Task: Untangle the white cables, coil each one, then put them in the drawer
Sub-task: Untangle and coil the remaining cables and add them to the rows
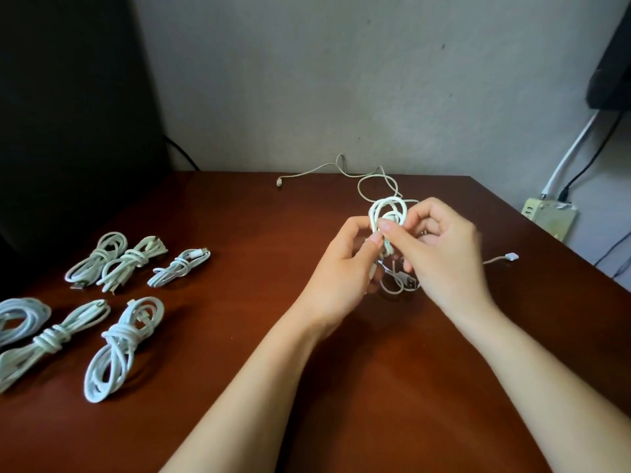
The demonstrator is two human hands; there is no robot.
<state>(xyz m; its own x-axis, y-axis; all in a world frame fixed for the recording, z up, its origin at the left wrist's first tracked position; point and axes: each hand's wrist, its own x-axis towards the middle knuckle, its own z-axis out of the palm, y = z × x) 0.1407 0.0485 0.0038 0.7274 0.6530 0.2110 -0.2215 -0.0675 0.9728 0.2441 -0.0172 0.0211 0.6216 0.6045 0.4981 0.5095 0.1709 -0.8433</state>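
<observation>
1. On my feed, both hands meet over the right-centre part of the brown table (259, 233), working on the same white cable (389, 209).
2. The left hand (343, 268) has its fingers curled in. Thumb and forefinger pinch the strands just under the loops.
3. The right hand (444, 254) faces it. Its thumb tip presses on the loops from the front, and the other fingers are curled close behind, gripping the same bundle.
4. Several small loops of the cable stand up above the two thumbs. Slack runs back from them toward the wall, with one wide loop lying on the far side of the table.
5. A thin end with a small plug (280, 183) lies near the table's far edge. I cannot tell whether it belongs to the cable in hand.
6. Under the hands a USB plug (411, 282) and a low loop rest on the table, partly hidden by the fingers.
7. Another connector (511, 257) lies flat on the wood just right of the right hand.
8. Well apart on the left lie six finished coils in two rows of three, each wound round its own middle:
   - The back-row bundles (133, 262) lie close together.
   - The front-row bundles (54, 336) are larger in my view, and the leftmost is cut off by the frame.
9. Off the table's right edge a pale power strip (549, 216) sits low by the wall, with dark cords plugged into it.
</observation>
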